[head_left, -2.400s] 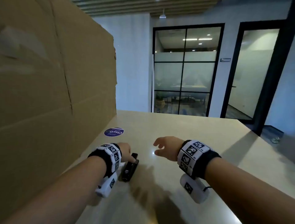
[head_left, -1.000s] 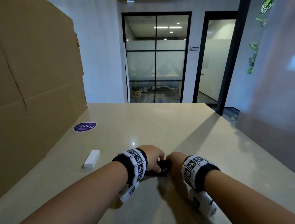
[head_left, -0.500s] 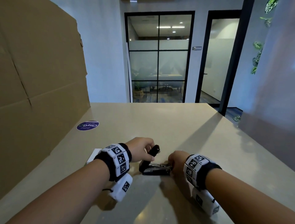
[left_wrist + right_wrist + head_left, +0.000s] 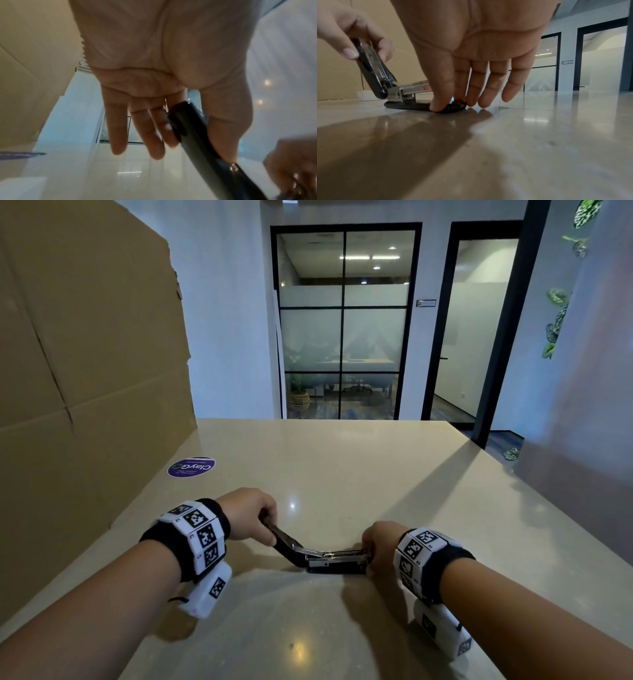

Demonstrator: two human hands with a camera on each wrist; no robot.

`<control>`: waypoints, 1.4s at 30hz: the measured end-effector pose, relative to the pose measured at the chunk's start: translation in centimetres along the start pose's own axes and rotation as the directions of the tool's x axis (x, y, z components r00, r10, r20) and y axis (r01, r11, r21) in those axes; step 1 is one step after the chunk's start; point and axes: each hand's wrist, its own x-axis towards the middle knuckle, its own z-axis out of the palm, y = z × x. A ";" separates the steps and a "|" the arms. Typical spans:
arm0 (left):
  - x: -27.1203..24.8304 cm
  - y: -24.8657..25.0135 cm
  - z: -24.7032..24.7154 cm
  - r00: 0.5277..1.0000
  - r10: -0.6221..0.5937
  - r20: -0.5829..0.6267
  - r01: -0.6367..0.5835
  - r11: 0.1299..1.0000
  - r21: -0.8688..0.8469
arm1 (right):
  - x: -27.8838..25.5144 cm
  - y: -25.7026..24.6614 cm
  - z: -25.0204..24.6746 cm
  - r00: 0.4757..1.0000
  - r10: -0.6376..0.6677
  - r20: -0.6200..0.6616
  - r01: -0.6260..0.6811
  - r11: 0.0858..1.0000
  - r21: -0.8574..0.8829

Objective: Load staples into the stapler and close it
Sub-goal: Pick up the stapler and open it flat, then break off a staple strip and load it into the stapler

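A black stapler (image 4: 337,566) lies on the beige table (image 4: 342,474) with its metal staple channel (image 4: 337,554) exposed. Its black lid (image 4: 286,542) is swung back to the left, about 45 degrees above the table. My left hand (image 4: 270,529) pinches the lid's free end between thumb and fingers; the left wrist view shows the lid (image 4: 193,135) under the thumb. My right hand (image 4: 370,556) pinches the front end of the stapler base (image 4: 409,105) against the table. The white staple box (image 4: 364,96) lies behind the stapler, hidden in the head view by my left wrist.
A tall cardboard sheet (image 4: 85,371) stands along the table's left side. A round purple sticker (image 4: 191,467) lies flat near it. The table's right edge (image 4: 534,508) runs diagonally, with glass doors (image 4: 342,320) beyond the far end.
My left hand has pulled the lid further back and down to the left, opening the stapler wider. The right hand still holds the base's front end.
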 end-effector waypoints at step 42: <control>3.7 -2.7 1.5 0.934 -0.353 0.055 0.331 0.914 0.232 | -1.4 -0.2 -1.7 1.000 0.006 0.025 -0.008 0.998 0.061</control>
